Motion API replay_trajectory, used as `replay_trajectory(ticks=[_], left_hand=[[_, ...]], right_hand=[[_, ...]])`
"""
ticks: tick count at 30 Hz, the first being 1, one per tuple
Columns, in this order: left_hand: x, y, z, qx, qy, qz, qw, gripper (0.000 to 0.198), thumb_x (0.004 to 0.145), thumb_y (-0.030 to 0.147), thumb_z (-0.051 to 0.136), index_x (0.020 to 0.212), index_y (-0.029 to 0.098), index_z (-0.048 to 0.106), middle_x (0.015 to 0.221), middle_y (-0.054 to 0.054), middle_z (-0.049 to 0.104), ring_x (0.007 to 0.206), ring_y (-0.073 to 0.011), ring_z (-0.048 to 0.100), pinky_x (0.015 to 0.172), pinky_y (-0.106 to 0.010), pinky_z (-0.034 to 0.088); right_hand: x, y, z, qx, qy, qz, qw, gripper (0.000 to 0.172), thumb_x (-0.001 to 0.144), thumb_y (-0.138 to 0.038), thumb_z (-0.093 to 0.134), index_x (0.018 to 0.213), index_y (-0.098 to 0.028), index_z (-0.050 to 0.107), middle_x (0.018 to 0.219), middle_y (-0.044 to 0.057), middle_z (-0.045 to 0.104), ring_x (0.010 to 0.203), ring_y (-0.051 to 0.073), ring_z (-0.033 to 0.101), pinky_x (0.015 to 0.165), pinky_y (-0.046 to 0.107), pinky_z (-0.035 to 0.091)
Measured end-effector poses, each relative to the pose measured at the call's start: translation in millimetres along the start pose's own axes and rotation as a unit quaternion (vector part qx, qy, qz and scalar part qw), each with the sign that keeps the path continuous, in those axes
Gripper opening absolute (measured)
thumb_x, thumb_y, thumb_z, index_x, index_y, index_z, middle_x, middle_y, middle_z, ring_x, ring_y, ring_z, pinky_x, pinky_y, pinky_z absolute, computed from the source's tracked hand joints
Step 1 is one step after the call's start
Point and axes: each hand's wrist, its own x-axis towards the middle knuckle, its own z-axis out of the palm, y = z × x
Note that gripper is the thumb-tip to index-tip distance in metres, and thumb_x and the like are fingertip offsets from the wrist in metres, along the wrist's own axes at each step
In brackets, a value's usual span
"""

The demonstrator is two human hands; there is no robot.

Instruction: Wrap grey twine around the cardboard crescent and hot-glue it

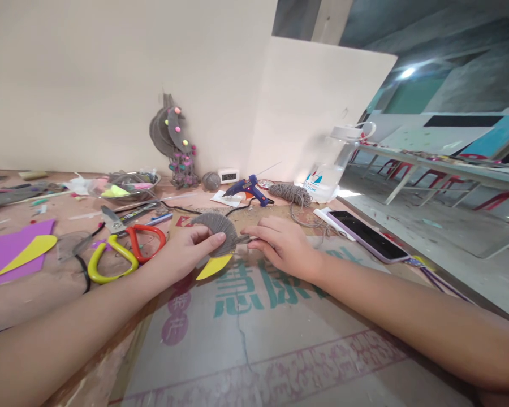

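Left hand pinches the yarn-covered disc, right hand its stem; covering looks almost complete, while yellow cutout below disc is bare.

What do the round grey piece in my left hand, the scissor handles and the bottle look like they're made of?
Round grey piece: looks like matte yarn, going by its fine strand lines. Scissor handles: probably smooth plastic, given their solid red and yellow. Bottle: likely clear, glossy plastic, possibly glass; its wall is see-through.
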Motion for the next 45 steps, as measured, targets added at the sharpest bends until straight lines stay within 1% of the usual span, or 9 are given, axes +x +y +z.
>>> replay_trajectory(ticks=[5, 11, 18, 23, 27, 32, 36, 39, 45], left_hand=[[0.3, 2.2, -1.0, 0.032, 0.0, 0.007, 0.999, 0.037, 0.074, 0.052, 0.05, 0.062, 0.017, 0.054, 0.058, 0.003, 0.047, 0.053, -0.0112, 0.043, 0.048, -0.022, 0.032], [-0.3, 4.3, -1.3, 0.042, 0.014, 0.006, 0.999, 0.039, 0.072, 0.052, 0.052, 0.054, 0.018, 0.046, 0.053, 0.004, 0.04, 0.05, -0.0109, 0.039, 0.047, -0.022, 0.029], [-0.6, 5.1, -1.6, 0.053, 0.007, 0.004, 0.999, 0.037, 0.074, 0.051, 0.051, 0.059, 0.017, 0.052, 0.055, 0.004, 0.044, 0.052, -0.011, 0.042, 0.048, -0.022, 0.03], [0.1, 2.7, -1.0, 0.034, 0.002, -0.005, 0.999, 0.038, 0.073, 0.053, 0.051, 0.064, 0.017, 0.057, 0.057, 0.002, 0.048, 0.051, -0.0117, 0.043, 0.048, -0.022, 0.031], [1.1, -0.3, -1.2, 0.034, 0.003, 0.007, 0.999, 0.039, 0.072, 0.054, 0.052, 0.064, 0.017, 0.058, 0.058, 0.002, 0.05, 0.052, -0.0115, 0.044, 0.048, -0.022, 0.032], [1.5, -1.5, -1.4, 0.047, 0.012, 0.021, 0.999, 0.038, 0.073, 0.052, 0.052, 0.062, 0.017, 0.058, 0.057, 0.003, 0.049, 0.051, -0.0109, 0.044, 0.047, -0.022, 0.032], [0.8, -0.6, -1.0, 0.037, 0.002, 0.009, 0.999, 0.038, 0.074, 0.053, 0.051, 0.061, 0.017, 0.054, 0.057, 0.004, 0.047, 0.051, -0.0103, 0.043, 0.046, -0.022, 0.031], [0.0, 0.7, -0.3, 0.019, 0.005, -0.001, 1.0, 0.039, 0.073, 0.053, 0.052, 0.057, 0.018, 0.048, 0.055, 0.004, 0.043, 0.049, -0.0102, 0.042, 0.045, -0.021, 0.03], [-0.1, 1.1, -0.4, 0.02, 0.021, 0.003, 1.0, 0.039, 0.073, 0.051, 0.052, 0.055, 0.018, 0.043, 0.053, 0.005, 0.037, 0.047, -0.0091, 0.037, 0.043, -0.021, 0.027]], right_hand=[[-0.1, -1.1, -0.1, -0.03, -0.01, -0.016, 0.999, 0.027, 0.089, -0.032, 0.042, 0.102, -0.015, 0.059, 0.076, 0.005, 0.057, 0.069, 0.015, 0.049, 0.06, 0.026, 0.036], [-0.3, -0.5, 0.1, -0.031, -0.019, -0.003, 0.999, 0.028, 0.09, -0.033, 0.04, 0.101, -0.015, 0.058, 0.077, 0.005, 0.056, 0.07, 0.015, 0.049, 0.062, 0.027, 0.037], [0.2, 0.0, 0.4, -0.03, -0.027, -0.005, 0.999, 0.028, 0.09, -0.031, 0.04, 0.102, -0.015, 0.059, 0.076, 0.005, 0.056, 0.071, 0.015, 0.049, 0.062, 0.027, 0.037], [0.0, 0.7, 0.8, -0.015, -0.026, -0.003, 1.0, 0.028, 0.09, -0.031, 0.039, 0.101, -0.015, 0.059, 0.075, 0.005, 0.056, 0.071, 0.015, 0.05, 0.062, 0.026, 0.037], [0.2, 0.6, 0.5, -0.006, -0.035, 0.002, 0.999, 0.028, 0.09, -0.031, 0.039, 0.102, -0.015, 0.059, 0.076, 0.005, 0.057, 0.072, 0.015, 0.051, 0.063, 0.027, 0.039], [1.2, 0.5, 0.3, 0.003, -0.03, 0.003, 1.0, 0.027, 0.09, -0.03, 0.039, 0.1, -0.015, 0.059, 0.075, 0.006, 0.059, 0.072, 0.015, 0.052, 0.062, 0.026, 0.04], [1.1, 0.7, -0.3, 0.002, -0.016, 0.006, 1.0, 0.026, 0.09, -0.03, 0.04, 0.098, -0.014, 0.06, 0.074, 0.006, 0.059, 0.07, 0.015, 0.052, 0.061, 0.026, 0.04], [0.7, 1.0, -1.3, 0.006, -0.003, 0.016, 1.0, 0.025, 0.09, -0.029, 0.041, 0.099, -0.014, 0.059, 0.08, 0.007, 0.06, 0.071, 0.015, 0.052, 0.064, 0.026, 0.041], [0.5, 0.0, -2.5, 0.009, -0.009, 0.017, 1.0, 0.027, 0.088, -0.031, 0.043, 0.102, -0.014, 0.058, 0.081, 0.007, 0.059, 0.071, 0.016, 0.051, 0.064, 0.027, 0.04]])
